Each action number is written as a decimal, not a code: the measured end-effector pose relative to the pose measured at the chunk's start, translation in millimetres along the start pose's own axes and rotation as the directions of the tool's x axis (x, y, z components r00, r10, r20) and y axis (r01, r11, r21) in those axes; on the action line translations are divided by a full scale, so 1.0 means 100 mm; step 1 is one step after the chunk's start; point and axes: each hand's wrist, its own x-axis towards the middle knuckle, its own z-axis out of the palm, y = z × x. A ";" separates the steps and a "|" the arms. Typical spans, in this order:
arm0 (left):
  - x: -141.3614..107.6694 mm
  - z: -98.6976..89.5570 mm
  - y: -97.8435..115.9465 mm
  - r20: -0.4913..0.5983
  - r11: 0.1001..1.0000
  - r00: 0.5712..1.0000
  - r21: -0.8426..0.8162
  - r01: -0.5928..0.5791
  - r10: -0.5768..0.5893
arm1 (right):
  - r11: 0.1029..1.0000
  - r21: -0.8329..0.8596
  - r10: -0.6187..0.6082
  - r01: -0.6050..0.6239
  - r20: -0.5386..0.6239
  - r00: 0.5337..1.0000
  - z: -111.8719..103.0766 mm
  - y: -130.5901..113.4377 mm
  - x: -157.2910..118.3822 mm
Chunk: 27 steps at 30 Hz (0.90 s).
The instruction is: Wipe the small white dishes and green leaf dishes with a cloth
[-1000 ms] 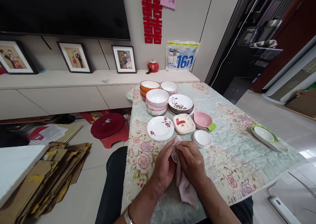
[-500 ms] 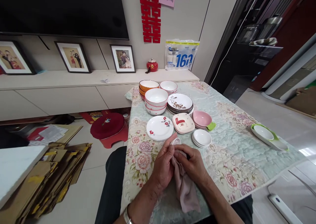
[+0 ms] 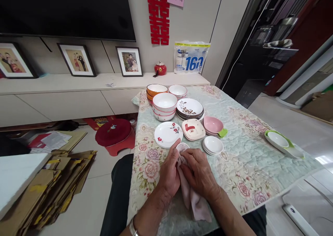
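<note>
My left hand [image 3: 169,168] is closed around a small white dish [image 3: 182,146], whose rim shows above the fingers. Against the dish's inside my right hand [image 3: 199,170] presses a pinkish cloth [image 3: 196,204], and the rest of the cloth hangs toward my lap. Just beyond the hands lie a white plate with red flowers [image 3: 168,134] and a squarish plate with a red pattern [image 3: 193,129]. A stack of small white dishes [image 3: 213,145] sits to the right of my right hand. Part of the held dish is hidden by my fingers.
Farther back stand stacked white bowls [image 3: 164,102], orange bowls [image 3: 156,89] and brown-patterned plates [image 3: 189,107]. Pink bowls [image 3: 213,124] sit beside a green handle. A long green-rimmed dish [image 3: 283,145] lies near the table's right edge. A red stool [image 3: 114,135] is on the floor at left.
The dish has turned so more of its round opening faces up. My right hand and the cloth have shifted over its rim, with the knuckles now upward.
</note>
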 end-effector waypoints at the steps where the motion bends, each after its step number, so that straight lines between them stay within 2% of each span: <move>1: 0.00 -0.01 -0.01 -0.014 1.000 1.000 -0.019 0.001 -0.002 | 1.000 -0.007 -0.004 0.004 -0.003 1.000 0.00 0.00 0.00; 4: 0.02 -0.03 -0.06 -0.057 0.998 0.998 -0.054 0.021 -0.024 | 1.000 -0.002 -0.014 0.014 -0.006 1.000 0.01 0.02 -0.01; 8: 0.06 -0.07 -0.08 -0.080 0.999 0.997 -0.043 0.020 -0.024 | 0.999 0.038 -0.020 0.022 -0.069 0.997 0.04 0.04 -0.02; 10: 0.07 -0.07 -0.07 -0.066 0.997 0.997 -0.063 0.034 -0.038 | 0.991 0.130 0.030 -0.019 -0.081 0.996 0.03 0.05 -0.02; 12: 0.06 -0.06 -0.05 -0.043 0.995 0.997 -0.073 0.062 -0.066 | 0.952 0.285 0.137 -0.113 -0.068 0.988 0.00 0.06 -0.02; 15: 0.03 -0.03 -0.03 -0.020 0.991 0.993 -0.059 0.117 -0.118 | 0.794 0.536 0.344 -0.287 -0.006 0.939 -0.06 0.08 -0.01; 18: 0.00 -0.01 -0.02 -0.021 0.988 0.988 -0.027 0.151 -0.151 | 0.524 0.732 0.530 -0.435 0.120 0.839 -0.11 0.09 -0.01; 21: -0.01 -0.02 -0.03 0.024 0.991 0.992 0.058 0.119 -0.120 | 0.237 0.856 0.639 -0.460 0.219 0.737 -0.12 0.10 -0.01; 23: 0.00 -0.04 -0.03 0.067 0.988 0.993 0.127 0.087 -0.096 | 0.150 0.885 0.671 -0.440 0.236 0.703 -0.11 0.11 -0.01; 25: 0.00 -0.05 -0.02 0.090 0.978 0.992 0.199 0.065 -0.084 | 0.179 0.880 0.678 -0.440 0.213 0.703 -0.10 0.12 -0.01; 27: 0.01 -0.06 0.00 0.081 0.957 0.994 0.287 0.041 -0.067 | 0.317 0.834 0.669 -0.451 0.141 0.730 -0.09 0.14 0.00</move>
